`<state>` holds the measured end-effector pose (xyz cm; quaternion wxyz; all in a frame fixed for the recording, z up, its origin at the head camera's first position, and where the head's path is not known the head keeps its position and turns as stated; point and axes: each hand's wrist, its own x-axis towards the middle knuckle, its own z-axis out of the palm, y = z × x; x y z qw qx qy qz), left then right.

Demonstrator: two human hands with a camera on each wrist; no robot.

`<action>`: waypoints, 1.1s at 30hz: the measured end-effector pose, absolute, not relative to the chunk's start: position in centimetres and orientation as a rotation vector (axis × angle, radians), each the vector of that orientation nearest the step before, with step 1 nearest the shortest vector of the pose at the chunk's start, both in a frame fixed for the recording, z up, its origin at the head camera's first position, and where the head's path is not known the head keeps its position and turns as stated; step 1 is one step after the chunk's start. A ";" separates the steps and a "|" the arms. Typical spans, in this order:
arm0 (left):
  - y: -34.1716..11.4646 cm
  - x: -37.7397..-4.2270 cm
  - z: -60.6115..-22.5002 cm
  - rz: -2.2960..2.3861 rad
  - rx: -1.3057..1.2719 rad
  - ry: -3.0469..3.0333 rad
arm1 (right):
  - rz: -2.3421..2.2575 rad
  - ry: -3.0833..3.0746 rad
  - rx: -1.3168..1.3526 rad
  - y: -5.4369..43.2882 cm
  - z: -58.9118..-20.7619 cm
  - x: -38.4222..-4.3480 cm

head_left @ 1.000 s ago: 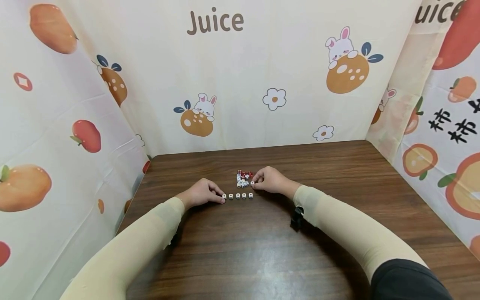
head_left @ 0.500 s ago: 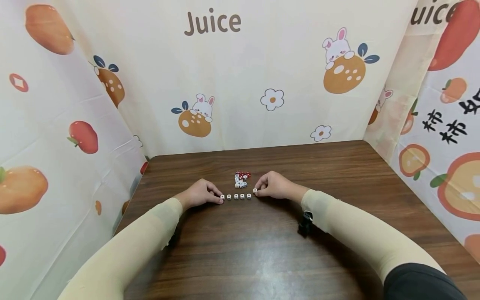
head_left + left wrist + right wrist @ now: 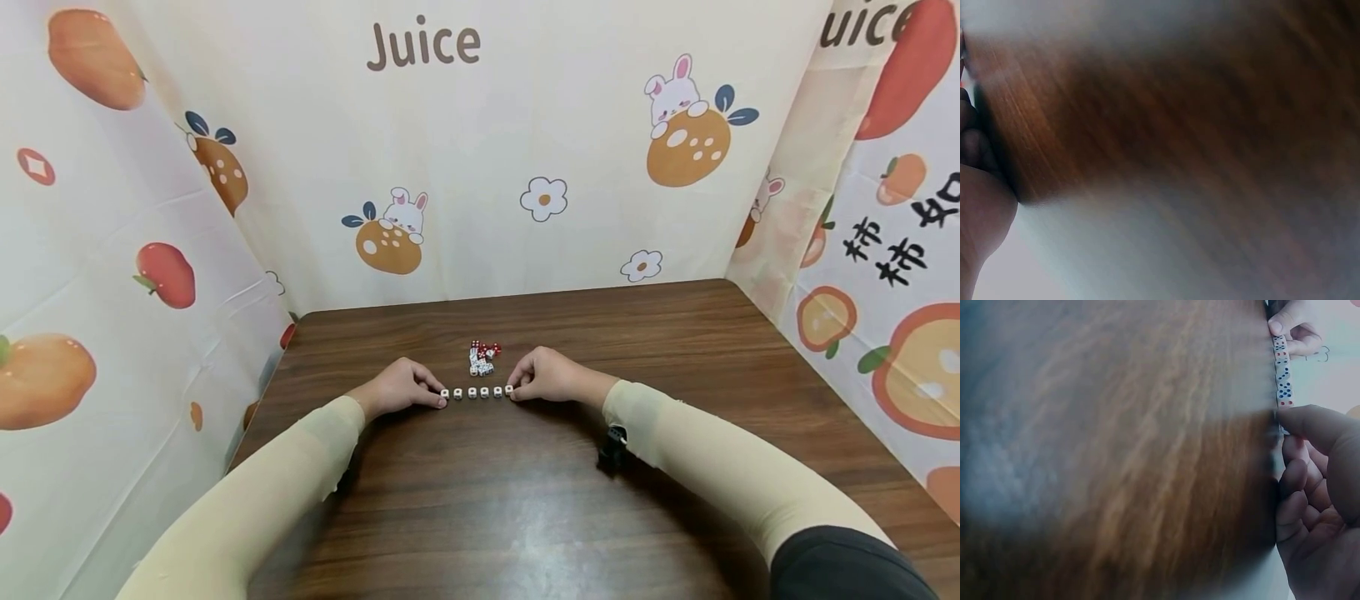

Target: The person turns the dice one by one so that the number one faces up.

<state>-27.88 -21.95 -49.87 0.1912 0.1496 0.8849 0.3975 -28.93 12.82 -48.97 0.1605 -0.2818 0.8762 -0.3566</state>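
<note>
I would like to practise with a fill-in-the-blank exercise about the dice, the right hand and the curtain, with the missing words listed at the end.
1. The front row of dice contains ____ dice in all.
2. The right hand pinches the die at the row's ____ end.
3. The cluster of dice behind the row mixes white and ____.
4. The back curtain shows the printed word ____.

Missing words: six; right; red; Juice.

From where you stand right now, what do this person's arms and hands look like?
The left hand and right hand are bare, without gloves. The left sleeve and right sleeve are plain pale cream, with uneven edges near the wrists. Black cloth shows above the right one, and a small black device sits below that wrist, too small to make out.
</note>
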 end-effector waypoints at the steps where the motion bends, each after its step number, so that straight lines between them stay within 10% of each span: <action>1: -21.9 -27.9 -49.8 1.118 0.422 2.486 | -1.015 2.507 -0.808 12.8 -49.0 -29.0; 33: -22.1 -28.0 -50.0 1.113 0.421 2.483 | -0.928 2.321 -0.858 13.9 -47.8 -30.4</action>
